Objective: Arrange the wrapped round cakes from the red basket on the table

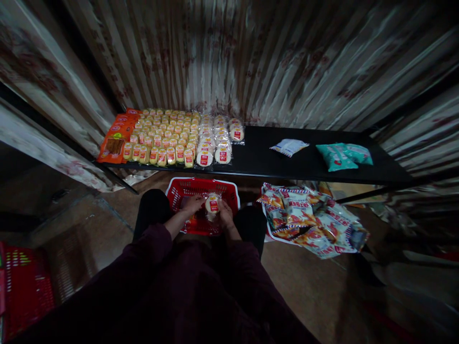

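Over a red plastic basket between my knees, I hold a clear-wrapped round white cake with a red-and-yellow label. My right hand grips its right side, thumb along the edge. The fingers of my left hand are closed at the left edge of the wrapper. Another pale round shape shows just below the cake, too dim to tell apart. Similar wrapped round cakes lie in overlapping rows on the black shelf ahead. What lies in the basket is dark and partly hidden by my hands.
Left on the shelf are many small yellow wrapped cakes and orange packets. Rightward lie a white packet and teal bags. A basket heaped with snack bags stands at right. Another red basket sits at lower left.
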`<move>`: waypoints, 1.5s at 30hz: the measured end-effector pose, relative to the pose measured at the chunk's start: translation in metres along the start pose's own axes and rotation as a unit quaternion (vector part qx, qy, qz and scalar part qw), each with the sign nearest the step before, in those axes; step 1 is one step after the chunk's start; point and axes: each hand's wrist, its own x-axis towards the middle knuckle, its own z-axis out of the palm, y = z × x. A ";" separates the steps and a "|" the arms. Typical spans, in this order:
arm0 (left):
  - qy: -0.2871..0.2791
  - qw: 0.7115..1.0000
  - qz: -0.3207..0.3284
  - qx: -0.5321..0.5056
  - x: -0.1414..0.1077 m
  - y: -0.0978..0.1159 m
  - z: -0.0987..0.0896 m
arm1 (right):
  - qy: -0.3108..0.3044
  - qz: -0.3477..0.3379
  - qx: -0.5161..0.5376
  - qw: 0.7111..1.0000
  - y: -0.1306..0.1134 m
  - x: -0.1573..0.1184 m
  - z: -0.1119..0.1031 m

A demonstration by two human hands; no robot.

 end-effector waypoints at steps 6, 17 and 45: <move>0.014 0.994 -0.022 -0.110 -0.006 -0.004 0.020 | -0.001 0.026 -0.007 1.000 -0.003 -0.003 0.002; 0.042 0.980 0.005 -0.193 -0.005 0.002 0.016 | -0.017 0.062 -0.020 0.998 -0.009 -0.011 0.004; 0.042 0.984 0.064 -0.161 -0.028 0.007 0.044 | -0.076 0.003 -0.043 0.996 -0.011 -0.014 0.002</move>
